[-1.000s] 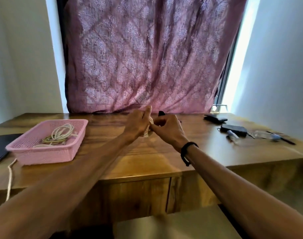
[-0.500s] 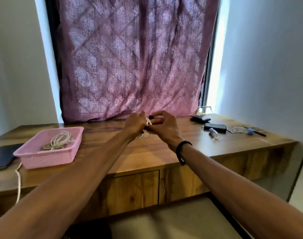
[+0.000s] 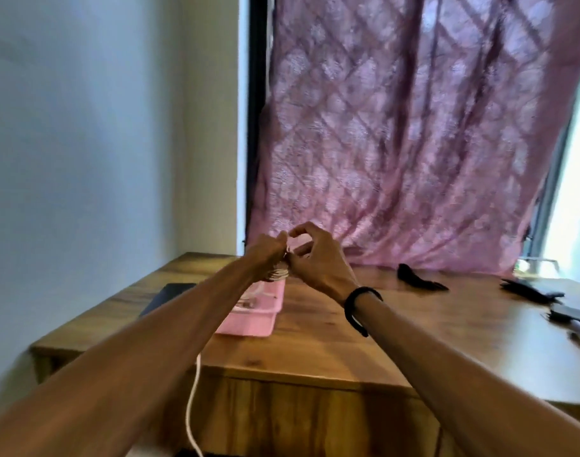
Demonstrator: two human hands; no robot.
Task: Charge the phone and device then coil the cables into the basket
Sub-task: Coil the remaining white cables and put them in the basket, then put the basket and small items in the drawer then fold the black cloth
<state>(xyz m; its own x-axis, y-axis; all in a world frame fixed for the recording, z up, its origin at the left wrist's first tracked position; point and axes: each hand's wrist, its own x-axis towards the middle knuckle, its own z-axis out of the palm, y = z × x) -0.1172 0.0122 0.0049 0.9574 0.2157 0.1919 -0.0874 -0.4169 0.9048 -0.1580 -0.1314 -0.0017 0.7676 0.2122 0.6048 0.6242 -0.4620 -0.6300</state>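
Both hands meet above the far end of the pink basket (image 3: 262,319). My left hand (image 3: 265,255) grips a small coil of white cable (image 3: 278,274) that hangs below its fingers. My right hand (image 3: 315,258) pinches the cable at the top of that coil, thumb and fingers curled. Another white cable lies inside the basket, partly hidden by my left forearm. A white cable (image 3: 191,410) hangs over the desk's front edge. A dark phone (image 3: 168,296) lies flat to the left of the basket.
The wooden desk (image 3: 397,334) runs along a pink curtain (image 3: 414,143). A small black object (image 3: 414,278) lies near the curtain. Dark devices (image 3: 532,291) and other small items sit at the right end. A white wall stands at the left.
The view swung left, so the basket now sits under my hands. Both hands moved together with the coil from the desk's middle to above the basket.
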